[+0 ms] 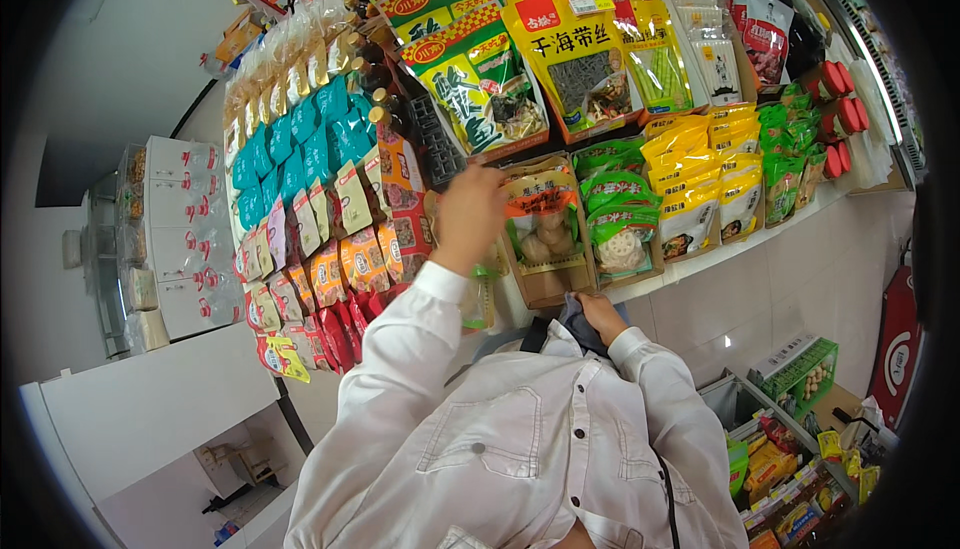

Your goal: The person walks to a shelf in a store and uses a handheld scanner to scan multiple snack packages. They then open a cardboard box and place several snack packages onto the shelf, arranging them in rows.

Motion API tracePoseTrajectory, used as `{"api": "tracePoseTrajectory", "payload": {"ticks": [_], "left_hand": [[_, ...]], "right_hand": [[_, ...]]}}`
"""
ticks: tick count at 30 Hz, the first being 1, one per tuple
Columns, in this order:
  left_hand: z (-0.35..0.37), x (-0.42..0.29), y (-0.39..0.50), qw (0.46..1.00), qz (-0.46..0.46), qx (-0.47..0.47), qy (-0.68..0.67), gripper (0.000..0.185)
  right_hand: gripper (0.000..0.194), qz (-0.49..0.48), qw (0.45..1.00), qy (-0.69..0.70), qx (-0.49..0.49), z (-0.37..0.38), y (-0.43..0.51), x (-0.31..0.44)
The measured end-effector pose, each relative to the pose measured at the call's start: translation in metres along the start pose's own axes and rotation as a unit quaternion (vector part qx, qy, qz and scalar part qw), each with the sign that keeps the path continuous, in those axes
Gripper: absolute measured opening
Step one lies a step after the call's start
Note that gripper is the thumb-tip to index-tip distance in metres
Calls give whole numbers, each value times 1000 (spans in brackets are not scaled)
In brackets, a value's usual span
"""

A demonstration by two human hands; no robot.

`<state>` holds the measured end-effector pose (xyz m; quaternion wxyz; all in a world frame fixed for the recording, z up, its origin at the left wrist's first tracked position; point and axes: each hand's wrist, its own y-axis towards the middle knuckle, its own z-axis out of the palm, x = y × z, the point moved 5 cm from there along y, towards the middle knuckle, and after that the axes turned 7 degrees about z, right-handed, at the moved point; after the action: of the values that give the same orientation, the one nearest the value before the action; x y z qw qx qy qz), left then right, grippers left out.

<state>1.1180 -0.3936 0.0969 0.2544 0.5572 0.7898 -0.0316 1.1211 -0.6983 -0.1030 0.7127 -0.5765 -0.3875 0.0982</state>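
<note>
My left hand (472, 211) is raised over the shelf, blurred, at the left edge of an open cardboard display box (559, 290); its fingers reach the box's back left corner, and whether they grip anything is unclear. Clear-fronted food packets (546, 230) with round pale contents stand in that box. A grey-blue cloth (581, 328) is bunched in my right hand (600, 316), just below the box's front edge. Green packets of sliced lotus root (621, 238) stand in the box beside it. Behind, large green and yellow pouches (476, 84) lean upright.
Yellow packets (686, 204) in boxes line the shelf to the right, then red-lidded jars (840, 121). Hanging snack packets (330, 204) and dark bottles (386, 118) are at the left. A green basket of eggs (814, 380) and more goods sit low at the right.
</note>
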Motion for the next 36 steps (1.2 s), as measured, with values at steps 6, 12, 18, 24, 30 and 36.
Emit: {"api": "tracePoseTrajectory", "payload": {"ticks": [6, 12, 18, 24, 30, 36], "left_hand": [[-40, 36, -40, 958, -102, 245, 111, 35], [-15, 35, -66, 964, -90, 240, 74, 27], [-9, 32, -60, 975, -29, 214, 45, 12], [-89, 6, -30, 991, -62, 95, -71, 9], [-135, -63, -11, 990, 108, 86, -41, 14], [-131, -85, -9, 952, 187, 167, -173, 14]], "right_hand": [[33, 3, 999, 37, 11, 2, 2, 1], [34, 18, 1000, -20, 7, -2, 2, 5], [35, 9, 1000, -5, 17, -3, 9, -1], [38, 25, 1000, 4, -1, -2, 7, -3], [38, -41, 995, -87, -5, -5, 6, 4], [36, -93, 982, -167, 6, -4, 9, 6]]}}
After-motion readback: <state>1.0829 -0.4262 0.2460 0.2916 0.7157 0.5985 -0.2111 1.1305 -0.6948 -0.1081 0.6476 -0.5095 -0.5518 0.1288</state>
